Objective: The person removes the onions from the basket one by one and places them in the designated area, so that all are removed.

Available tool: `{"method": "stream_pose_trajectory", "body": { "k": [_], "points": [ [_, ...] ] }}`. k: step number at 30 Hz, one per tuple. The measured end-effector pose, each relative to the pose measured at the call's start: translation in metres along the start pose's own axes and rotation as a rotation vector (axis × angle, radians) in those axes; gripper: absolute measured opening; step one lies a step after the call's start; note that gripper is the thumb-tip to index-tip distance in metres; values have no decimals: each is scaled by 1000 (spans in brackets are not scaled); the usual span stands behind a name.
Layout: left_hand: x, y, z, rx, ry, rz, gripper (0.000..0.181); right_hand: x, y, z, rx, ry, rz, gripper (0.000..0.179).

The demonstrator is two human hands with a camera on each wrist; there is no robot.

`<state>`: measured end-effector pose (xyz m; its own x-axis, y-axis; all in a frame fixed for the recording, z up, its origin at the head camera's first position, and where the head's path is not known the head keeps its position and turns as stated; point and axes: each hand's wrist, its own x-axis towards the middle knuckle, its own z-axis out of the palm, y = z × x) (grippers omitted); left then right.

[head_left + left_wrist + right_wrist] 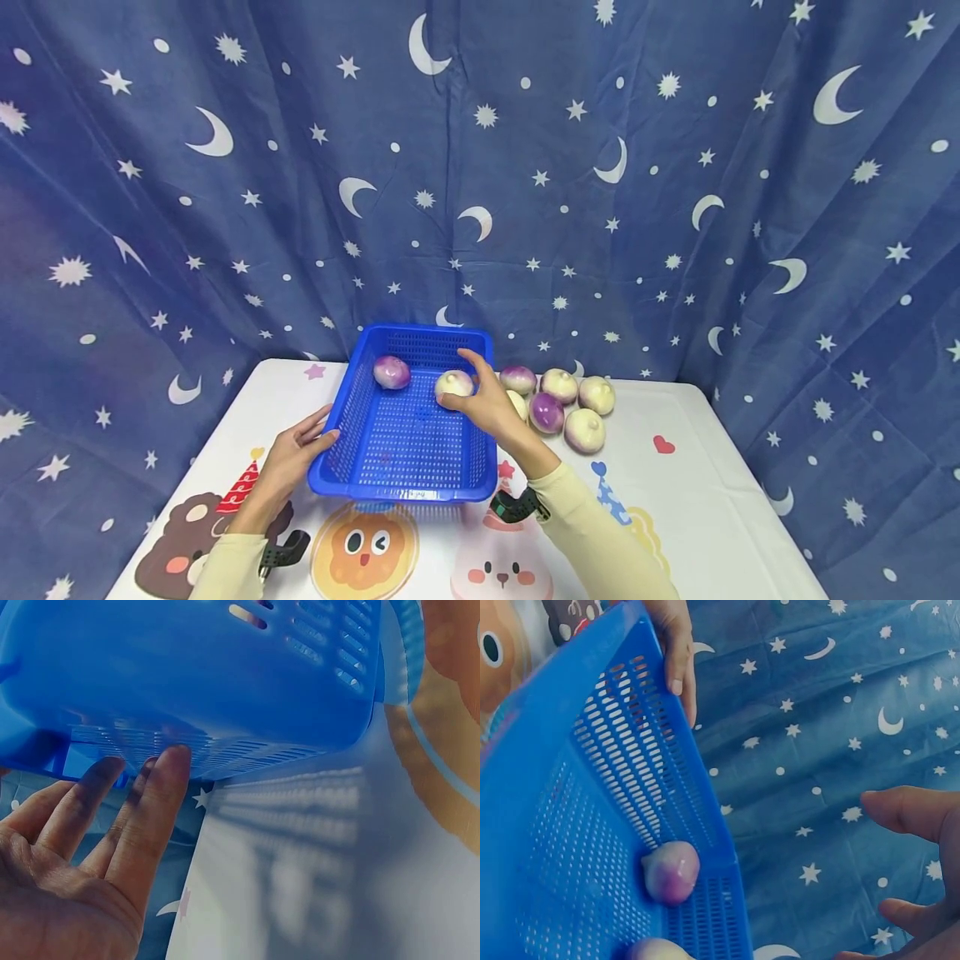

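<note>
A blue plastic basket (416, 442) with slotted walls stands tilted towards me, its front edge raised off the table. My left hand (292, 458) holds its left rim, thumb over the edge; in the left wrist view that hand's fingers (150, 825) lie against the outer wall. Inside are two purple-and-white turnips: one turnip (392, 372) by the far left corner and a paler turnip (453, 385) towards the right. My right hand (487, 404) is over the basket's right side, thumb and forefinger spread around the paler turnip. The right wrist view shows those fingers apart from it.
Several more turnips (584, 430) lie clustered on the table just right of the basket. A white cloth (697, 467) printed with cartoon figures covers the table. Behind its far edge hangs a blue curtain (525, 208) with moons and stars.
</note>
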<state>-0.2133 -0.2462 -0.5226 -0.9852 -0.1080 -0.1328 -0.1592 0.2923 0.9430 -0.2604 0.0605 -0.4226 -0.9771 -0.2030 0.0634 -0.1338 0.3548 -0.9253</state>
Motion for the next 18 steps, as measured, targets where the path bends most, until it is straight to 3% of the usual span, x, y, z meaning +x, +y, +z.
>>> {"method": "stream_pose_trajectory", "body": {
  "k": [18],
  "points": [
    [-3, 2, 1, 2, -8, -1, 67, 41, 5, 35, -23, 69, 153, 82]
  ]
}}
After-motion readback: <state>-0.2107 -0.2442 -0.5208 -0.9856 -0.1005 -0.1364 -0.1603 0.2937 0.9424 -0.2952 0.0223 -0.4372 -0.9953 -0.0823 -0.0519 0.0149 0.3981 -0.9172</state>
